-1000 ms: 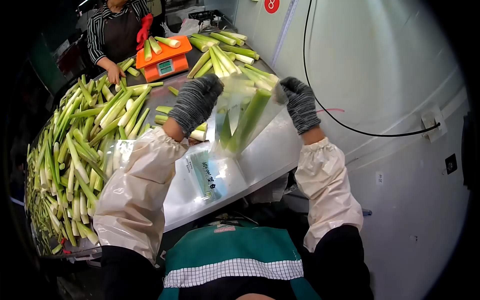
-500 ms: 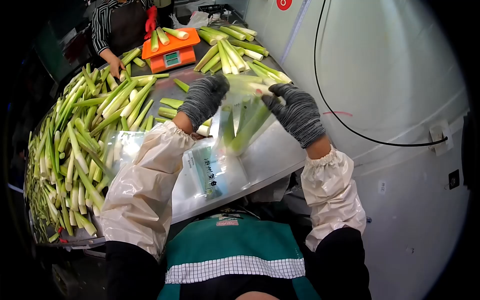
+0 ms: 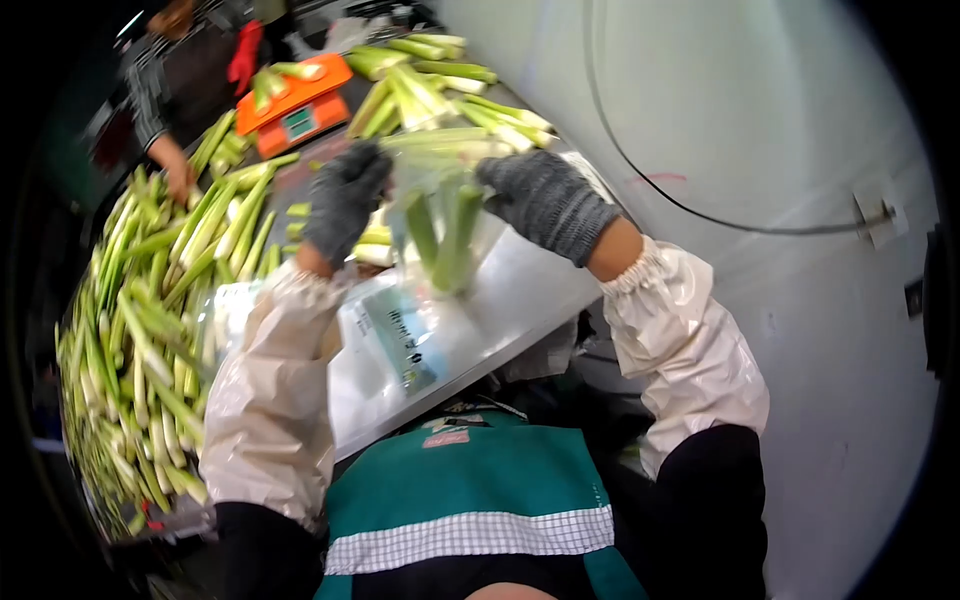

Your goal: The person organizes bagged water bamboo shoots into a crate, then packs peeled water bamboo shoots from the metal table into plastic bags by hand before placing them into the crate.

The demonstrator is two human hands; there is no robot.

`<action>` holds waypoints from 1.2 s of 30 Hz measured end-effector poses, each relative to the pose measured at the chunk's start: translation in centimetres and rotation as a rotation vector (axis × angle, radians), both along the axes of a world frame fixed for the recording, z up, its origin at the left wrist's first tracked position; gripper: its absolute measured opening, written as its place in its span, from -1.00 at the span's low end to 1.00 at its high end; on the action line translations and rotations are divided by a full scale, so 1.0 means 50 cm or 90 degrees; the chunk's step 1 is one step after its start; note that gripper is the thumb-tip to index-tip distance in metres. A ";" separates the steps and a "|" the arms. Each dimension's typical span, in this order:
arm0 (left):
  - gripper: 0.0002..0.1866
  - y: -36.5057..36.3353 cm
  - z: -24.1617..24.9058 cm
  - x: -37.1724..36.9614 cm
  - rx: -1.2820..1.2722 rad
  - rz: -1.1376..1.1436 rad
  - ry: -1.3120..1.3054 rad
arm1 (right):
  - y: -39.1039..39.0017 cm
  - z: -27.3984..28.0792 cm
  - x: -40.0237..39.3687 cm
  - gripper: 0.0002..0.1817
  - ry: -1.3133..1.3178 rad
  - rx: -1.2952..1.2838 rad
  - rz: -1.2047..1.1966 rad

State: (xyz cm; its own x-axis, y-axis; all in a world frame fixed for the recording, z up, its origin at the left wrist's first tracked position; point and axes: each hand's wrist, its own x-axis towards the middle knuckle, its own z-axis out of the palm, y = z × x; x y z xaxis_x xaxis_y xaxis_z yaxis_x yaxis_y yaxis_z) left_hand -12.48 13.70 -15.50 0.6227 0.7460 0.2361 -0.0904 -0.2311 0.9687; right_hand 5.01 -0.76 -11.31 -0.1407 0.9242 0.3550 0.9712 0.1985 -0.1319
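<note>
In front of me hangs a clear plastic bag (image 3: 432, 180) with a few green-and-white water bamboo stalks (image 3: 452, 240) standing in it. My left hand (image 3: 346, 198), in a grey knit glove, is closed at the bag's upper left edge. The same kind of glove covers my right hand (image 3: 545, 205), whose fingers are closed at the upper right edge. Motion blur softens both sets of fingertips. Below the bag, flat printed bags (image 3: 405, 345) lie on the metal table (image 3: 500, 318).
A large heap of stalks (image 3: 150, 350) covers the table's left side. Behind stand an orange scale (image 3: 300, 110) with stalks on it and more stalks (image 3: 415, 95). A co-worker's hand (image 3: 178, 178) touches the heap. A black cable (image 3: 690, 212) runs along the right wall.
My view has tilted and shifted. The stalks in the bag stand more upright than before. My right hand's fingers, apart earlier, have closed in at the bag's edge.
</note>
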 end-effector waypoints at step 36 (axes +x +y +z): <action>-0.82 -0.574 -0.391 0.240 0.271 -0.856 0.369 | -1.132 -0.639 -0.489 -0.86 0.350 -0.223 -1.300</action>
